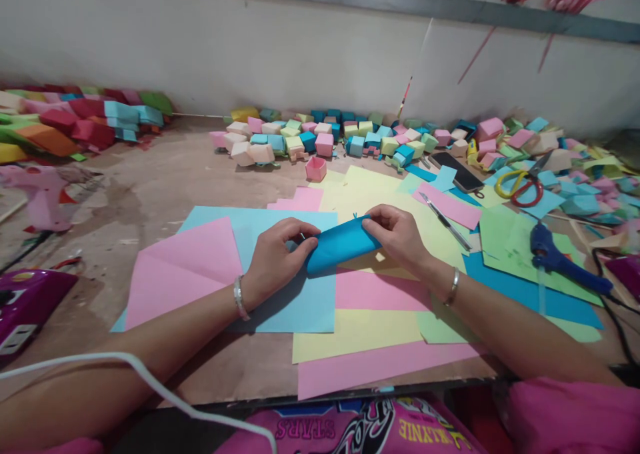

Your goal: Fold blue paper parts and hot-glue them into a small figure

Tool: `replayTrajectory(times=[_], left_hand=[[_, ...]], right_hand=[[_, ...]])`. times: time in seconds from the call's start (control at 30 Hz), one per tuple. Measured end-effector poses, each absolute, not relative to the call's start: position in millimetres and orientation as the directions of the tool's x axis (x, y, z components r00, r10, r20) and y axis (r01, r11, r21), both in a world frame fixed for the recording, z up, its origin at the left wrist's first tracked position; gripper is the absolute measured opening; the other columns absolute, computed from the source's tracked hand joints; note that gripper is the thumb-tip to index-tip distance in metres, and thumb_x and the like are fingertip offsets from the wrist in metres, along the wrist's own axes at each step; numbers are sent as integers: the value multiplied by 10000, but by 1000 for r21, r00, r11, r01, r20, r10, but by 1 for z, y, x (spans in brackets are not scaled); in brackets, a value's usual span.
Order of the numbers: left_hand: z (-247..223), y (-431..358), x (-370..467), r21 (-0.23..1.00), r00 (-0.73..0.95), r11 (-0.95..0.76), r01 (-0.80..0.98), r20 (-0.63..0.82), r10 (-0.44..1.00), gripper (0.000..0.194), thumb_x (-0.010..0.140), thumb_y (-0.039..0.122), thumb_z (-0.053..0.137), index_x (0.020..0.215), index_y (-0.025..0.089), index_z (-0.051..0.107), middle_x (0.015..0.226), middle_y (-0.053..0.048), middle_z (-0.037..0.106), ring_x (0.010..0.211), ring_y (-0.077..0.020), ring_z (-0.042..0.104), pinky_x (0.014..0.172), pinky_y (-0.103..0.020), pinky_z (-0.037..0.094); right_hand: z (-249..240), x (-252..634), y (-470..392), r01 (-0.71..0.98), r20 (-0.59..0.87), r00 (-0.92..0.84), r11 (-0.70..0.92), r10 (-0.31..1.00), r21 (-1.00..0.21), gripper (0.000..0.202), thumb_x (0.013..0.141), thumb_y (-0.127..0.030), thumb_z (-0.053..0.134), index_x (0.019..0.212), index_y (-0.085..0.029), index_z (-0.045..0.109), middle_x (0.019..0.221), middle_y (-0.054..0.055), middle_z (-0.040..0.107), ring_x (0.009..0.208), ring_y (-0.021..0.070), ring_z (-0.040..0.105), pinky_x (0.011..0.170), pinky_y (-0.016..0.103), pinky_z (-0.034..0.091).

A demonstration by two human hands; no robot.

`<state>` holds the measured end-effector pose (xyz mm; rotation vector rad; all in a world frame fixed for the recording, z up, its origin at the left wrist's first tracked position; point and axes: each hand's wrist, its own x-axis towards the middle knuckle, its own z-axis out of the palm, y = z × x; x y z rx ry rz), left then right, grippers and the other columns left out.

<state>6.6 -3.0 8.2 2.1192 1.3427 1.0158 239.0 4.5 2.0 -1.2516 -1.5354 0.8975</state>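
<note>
Between my hands is a folded strip of bright blue paper [343, 244], held above the table and tilted up toward the right. My left hand [280, 257] pinches its left end between thumb and fingers. At the upper right end, my right hand [397, 234] grips the strip the same way. Beneath them lie a light blue sheet [300, 307], a creased pink sheet [185, 267] on the left, and yellow sheets [360, 331] with pink strips [380, 291] on the right.
Many small folded paper boxes [300, 137] line the back wall. To the right lie a craft knife [445, 221], scissors [520, 187], a phone [457, 172] and a blue glue gun [565, 261]. A pink glue gun [40, 194] stands left. A white cable [140, 367] crosses my left forearm.
</note>
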Motion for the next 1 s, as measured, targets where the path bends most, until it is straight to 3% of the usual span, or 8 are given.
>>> replayTrajectory(times=[0.1,0.33,0.6,0.83,1.0], left_hand=[[8,-3,6,693,268,-424,584,329,906,111,803,237,588,827,214,694,833,-26,704,785,-185,639,741,-345,499],[8,-2,7,693,262,-411,592,317,912,113,798,213,585,811,210,697,817,-21,703,780,-185,640,744,-340,490],[3,-1,4,622,325,-452,640,313,892,109,797,194,586,820,217,691,804,-17,692,738,-175,621,700,-324,475],[-1,1,5,540,382,-508,672,335,861,155,800,201,593,918,228,688,765,-23,680,701,-177,615,665,-314,455],[-6,4,4,500,430,-543,674,333,839,147,825,207,564,855,235,705,842,-35,702,730,-179,623,664,-306,446]], right_hand=[[1,239,4,304,210,-55,217,976,-928,95,759,-272,604,790,-184,625,638,-13,525,588,123,455,524,259,331],[5,238,4,333,193,-77,207,978,-920,76,752,-239,585,708,-182,607,648,-7,535,616,130,476,544,262,347],[1,241,6,424,164,-95,189,982,-886,127,762,-213,542,656,-187,605,614,-7,546,616,141,496,559,266,365],[-4,239,3,697,260,-150,289,954,-656,131,790,-179,508,690,-192,592,656,6,599,614,142,515,582,270,352],[-7,238,1,777,246,-198,305,949,-550,137,832,-191,484,723,-192,567,687,19,600,624,147,499,584,274,326]])
